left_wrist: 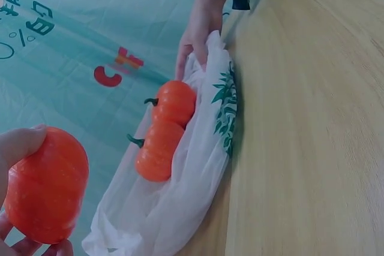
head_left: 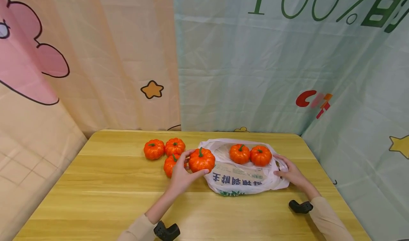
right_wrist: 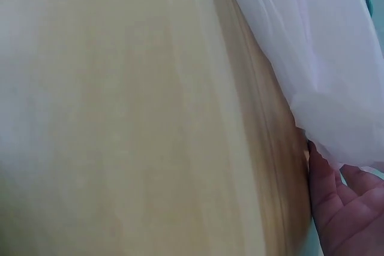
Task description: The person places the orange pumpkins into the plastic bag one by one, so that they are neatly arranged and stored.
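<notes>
Gripping one pumpkin (head_left: 201, 160) at the bag's (head_left: 243, 180) left edge, our left hand (head_left: 181, 175) curls round it; our right hand (head_left: 292, 173) seemingly pinches the bag's right side on the bench (head_left: 105, 184).

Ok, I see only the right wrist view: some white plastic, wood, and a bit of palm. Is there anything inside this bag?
Observer: Yes, two small orange toy pumpkins lie side by side inside the white plastic bag.
Operator: And what is the left hand doing?
Observer: The left hand grips another orange pumpkin at the bag's left edge, fingers curled round it.
Operator: Are there pumpkins outside the bag too?
Observer: Yes, three more pumpkins sit in a cluster on the light wooden table, left of the held one.
</notes>
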The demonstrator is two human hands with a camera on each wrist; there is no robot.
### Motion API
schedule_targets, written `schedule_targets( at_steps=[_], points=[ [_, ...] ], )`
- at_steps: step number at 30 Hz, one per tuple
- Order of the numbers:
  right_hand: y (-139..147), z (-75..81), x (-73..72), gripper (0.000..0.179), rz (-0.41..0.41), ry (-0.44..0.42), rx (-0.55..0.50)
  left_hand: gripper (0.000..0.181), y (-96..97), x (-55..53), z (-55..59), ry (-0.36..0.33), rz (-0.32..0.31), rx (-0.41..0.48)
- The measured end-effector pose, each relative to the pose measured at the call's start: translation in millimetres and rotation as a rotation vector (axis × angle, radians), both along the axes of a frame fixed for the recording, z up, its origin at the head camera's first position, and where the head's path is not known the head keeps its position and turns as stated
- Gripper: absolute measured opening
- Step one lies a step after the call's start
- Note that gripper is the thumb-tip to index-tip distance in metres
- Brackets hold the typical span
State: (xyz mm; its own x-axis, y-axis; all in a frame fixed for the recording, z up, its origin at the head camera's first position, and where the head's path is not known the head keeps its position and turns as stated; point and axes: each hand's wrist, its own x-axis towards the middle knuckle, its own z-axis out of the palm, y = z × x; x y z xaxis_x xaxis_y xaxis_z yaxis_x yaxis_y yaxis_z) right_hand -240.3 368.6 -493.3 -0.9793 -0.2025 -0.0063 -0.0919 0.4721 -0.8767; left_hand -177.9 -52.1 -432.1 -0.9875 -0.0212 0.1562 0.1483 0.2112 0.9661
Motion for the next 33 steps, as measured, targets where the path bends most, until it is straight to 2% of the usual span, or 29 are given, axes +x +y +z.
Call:
schedule_targets(
  at_steps=[10, 15, 25, 33],
  points=[
    [-1, 3.5, -0.3, 0.069, -0.009, -0.002, 0.017, 0.078, 32.8, -9.8, -6.8, 0.0, -0.032, -0.004],
    [-1, 6.1, 0.0, 0.069, -0.01, -0.007, 0.014, 0.079, 43.8, -18.8, -8.2, 0.019, -0.03, -0.04],
    [0, 6.0, -0.9, 0.069, -0.002, -0.009, -0.008, 0.077, 58.5, -42.3, -12.2, 0.08, 0.02, -0.128],
    [1, 2.1, -1.1, 0.069, 0.002, -0.003, -0.003, 0.075, 68.4, -57.5, -21.0, 0.029, 0.074, -0.23]
  ],
)
